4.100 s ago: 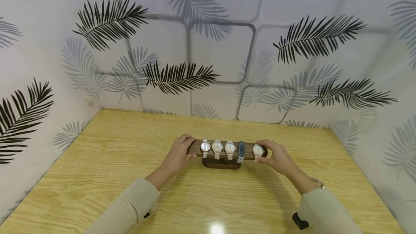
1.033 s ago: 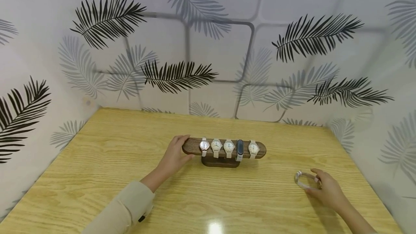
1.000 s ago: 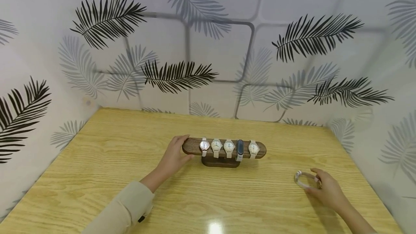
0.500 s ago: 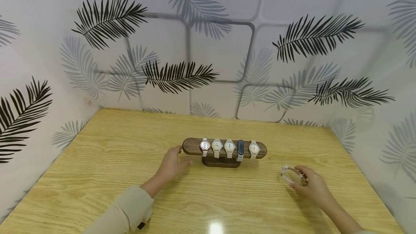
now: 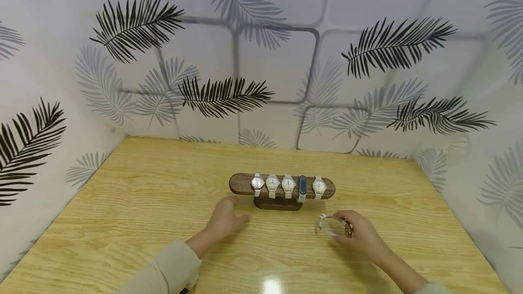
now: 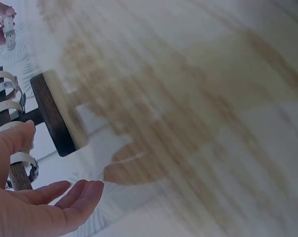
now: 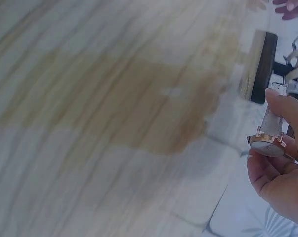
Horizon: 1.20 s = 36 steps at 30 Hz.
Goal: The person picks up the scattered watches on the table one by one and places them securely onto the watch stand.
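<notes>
A dark wooden watch stand (image 5: 242, 185) sits mid-table, its rounded bar raised on a base (image 5: 278, 203). Several pale-strapped wristwatches and a fitness band (image 5: 302, 185) with a dark screen ring the bar. My left hand (image 5: 222, 220) is held low in front of the bar's left end, fingers extended and apart, with nothing in it. To the right of the stand, my right hand (image 5: 361, 235) pinches another wristwatch (image 7: 268, 146) between thumb and fingers. This one has a rose-gold case and a pale strap, which forms a loop pointing toward the stand.
The light wood-grain table (image 5: 171, 167) carries the stand. Behind it and at both sides rise pale walls (image 5: 278, 67) printed with dark and grey feathery leaves. A bright light reflection (image 5: 271, 286) shows at the table's near edge.
My right hand let go of the stand, took hold of a wristwatch at the right and carried it left toward the stand. My left hand released the bar's left end and drew back toward me.
</notes>
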Tool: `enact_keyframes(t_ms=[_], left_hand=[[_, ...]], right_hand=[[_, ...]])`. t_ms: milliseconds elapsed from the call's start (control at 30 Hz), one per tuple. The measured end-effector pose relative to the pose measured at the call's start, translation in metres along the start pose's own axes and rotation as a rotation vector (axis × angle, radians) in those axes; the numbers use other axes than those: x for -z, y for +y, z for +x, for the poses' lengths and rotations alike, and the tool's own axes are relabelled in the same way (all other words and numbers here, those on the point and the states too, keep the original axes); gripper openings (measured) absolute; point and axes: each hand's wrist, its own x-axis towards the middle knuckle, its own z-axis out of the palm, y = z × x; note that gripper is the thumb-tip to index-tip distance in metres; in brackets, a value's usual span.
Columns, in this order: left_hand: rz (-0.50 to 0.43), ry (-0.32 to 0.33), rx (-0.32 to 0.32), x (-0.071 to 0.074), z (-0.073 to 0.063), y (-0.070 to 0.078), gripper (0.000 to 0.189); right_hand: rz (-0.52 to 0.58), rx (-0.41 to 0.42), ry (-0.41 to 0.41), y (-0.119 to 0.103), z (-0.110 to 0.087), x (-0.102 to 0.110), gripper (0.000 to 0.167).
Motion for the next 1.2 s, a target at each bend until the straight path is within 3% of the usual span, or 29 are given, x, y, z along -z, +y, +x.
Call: enact_keyframes(t_ms=[133,267,400,500,600,700,833,1000,1100,1200], left_hand=[[0.026,-0.025,-0.028,-0.007,-0.003,0.004,0.062],[0.066,-0.100,-0.085,-0.016,-0.005,0.012,0.063],[0.131,-0.181,-0.199,-0.027,-0.007,0.022,0.068],[0.224,-0.214,-0.321,-0.036,-0.007,0.031,0.071],[0.330,-0.206,-0.448,-0.041,-0.006,0.038,0.068],[0.406,-0.190,-0.528,-0.044,-0.005,0.044,0.063],[0.429,-0.212,-0.533,-0.045,-0.005,0.047,0.056],[0.342,-0.242,-0.508,-0.046,-0.005,0.046,0.049],[0.287,-0.243,-0.504,-0.045,-0.006,0.043,0.045],[0.244,-0.230,-0.483,-0.044,-0.005,0.040,0.043]], right_hand=[[0.021,0.073,-0.006,-0.011,0.003,-0.008,0.046],[0.056,0.109,-0.036,-0.023,0.008,-0.015,0.046],[0.107,0.114,-0.055,-0.036,0.015,-0.021,0.046],[0.157,0.122,-0.069,-0.047,0.018,-0.026,0.045],[0.204,0.134,-0.088,-0.056,0.020,-0.029,0.045],[0.235,0.145,-0.094,-0.063,0.021,-0.031,0.044],[0.253,0.140,-0.078,-0.068,0.021,-0.032,0.043],[0.315,0.111,-0.097,-0.070,0.019,-0.033,0.043],[0.453,0.044,-0.171,-0.069,0.018,-0.032,0.044],[0.671,-0.098,-0.275,-0.067,0.018,-0.030,0.047]])
